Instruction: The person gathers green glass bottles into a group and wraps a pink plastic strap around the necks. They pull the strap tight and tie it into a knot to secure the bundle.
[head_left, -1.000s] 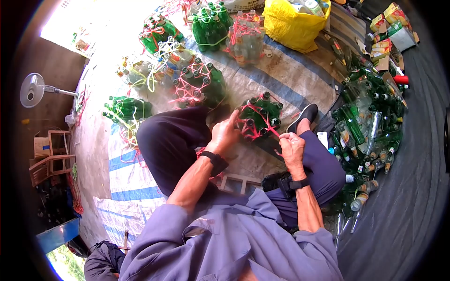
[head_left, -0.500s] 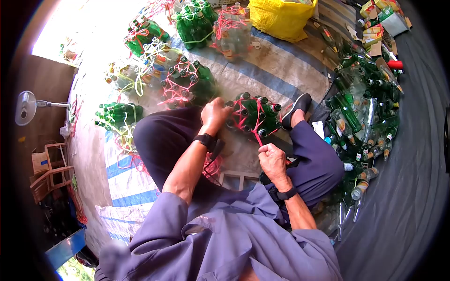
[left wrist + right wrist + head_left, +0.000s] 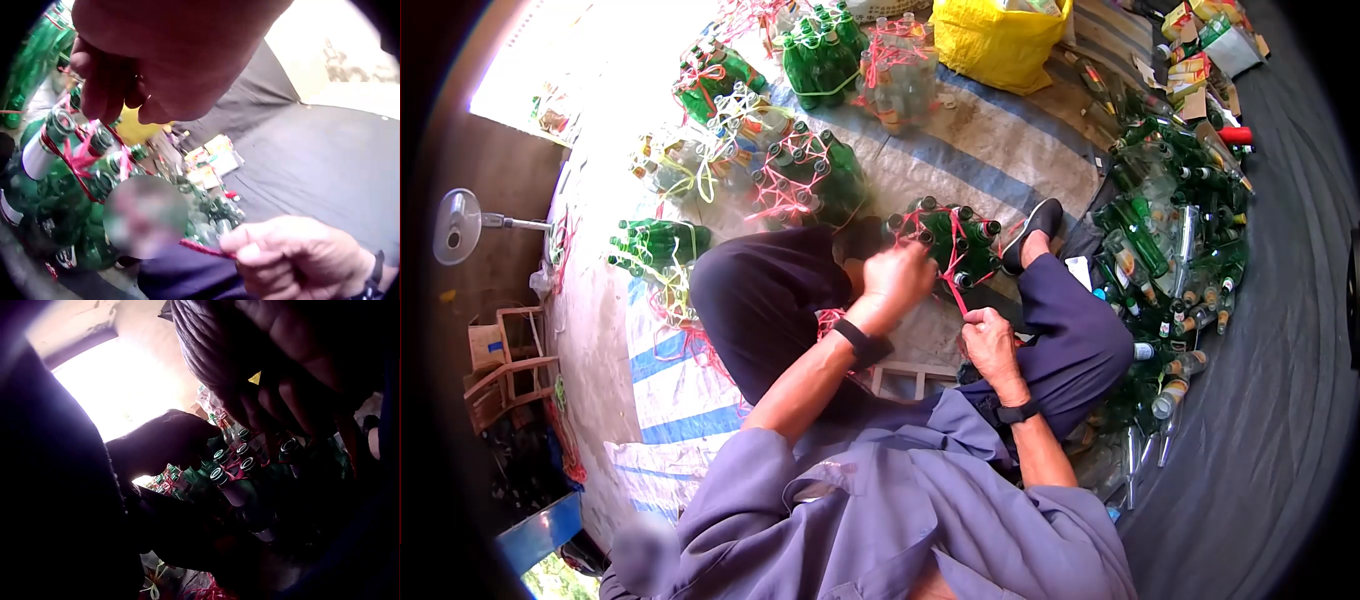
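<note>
Clock positions are taken in the head view, from the bundle of green bottles on the mat. The right hand, at 5 o'clock, grips the red string running taut from the bottle necks. The left hand, at 7 to 8, has its fingers bent; whether they hold string cannot be told.

Obstructions: left knee at 8 to 9, tied bottles at 10, shoe just beside at 3, right knee at 4. Loose bottles are heaped beyond the shoe.

Room: striped mat shows from 12 to 2, bounded by the yellow bag near 1 o'clock. The mat's edge meets the heap at 2 to 3; a dark sheet lies beyond.
</note>
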Demonstrator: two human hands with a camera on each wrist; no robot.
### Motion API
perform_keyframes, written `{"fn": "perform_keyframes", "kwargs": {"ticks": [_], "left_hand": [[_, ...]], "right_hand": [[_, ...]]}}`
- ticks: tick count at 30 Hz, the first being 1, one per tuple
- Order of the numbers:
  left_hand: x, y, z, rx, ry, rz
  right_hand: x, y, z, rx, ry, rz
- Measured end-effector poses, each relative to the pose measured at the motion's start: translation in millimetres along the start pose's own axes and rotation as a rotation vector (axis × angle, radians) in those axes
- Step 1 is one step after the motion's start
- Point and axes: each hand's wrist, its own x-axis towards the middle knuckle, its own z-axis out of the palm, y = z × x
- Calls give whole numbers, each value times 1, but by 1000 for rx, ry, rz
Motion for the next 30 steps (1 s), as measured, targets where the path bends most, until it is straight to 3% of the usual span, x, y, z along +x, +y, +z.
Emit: {"fn": "perform_keyframes", "kwargs": {"ticks": [4,6,7,11,14,16,17,18,20,22,25,27,29,30], "left_hand": [[-23,16,31,-337,-387,72],[-29,16,54,-510,-469,40],[-31,20,54,-603,-482,-10],[-30,12,73,-833,-462,-96],[-33,14,70,-688,-436,-32],[-37,11,68,-625,-464,10],[-40,10,68,-561,-493,52],[-41,10,70,-562,-497,50],[-44,9,75,-424,-492,220],[-47,6,83,-389,-498,270],[-49,4,83,-366,-547,351],[-53,1,93,-381,-598,388],[-66,-9,125,-566,-565,617],[-70,-7,123,-564,-569,617]], "right_hand": [[-2,12,8,57,36,-36],[-6,10,8,-22,88,-80],[-7,14,9,14,63,-20],[-8,14,6,-10,74,-56],[0,29,6,2,35,-68],[8,20,-4,-617,25,-516],[7,15,-9,16,-57,164],[13,24,-4,16,-58,168],[25,46,10,118,64,87],[36,39,8,42,22,64],[51,34,9,618,-226,430],[60,33,12,735,-243,479],[61,26,18,934,-222,498],[62,30,19,938,-222,499]]}}
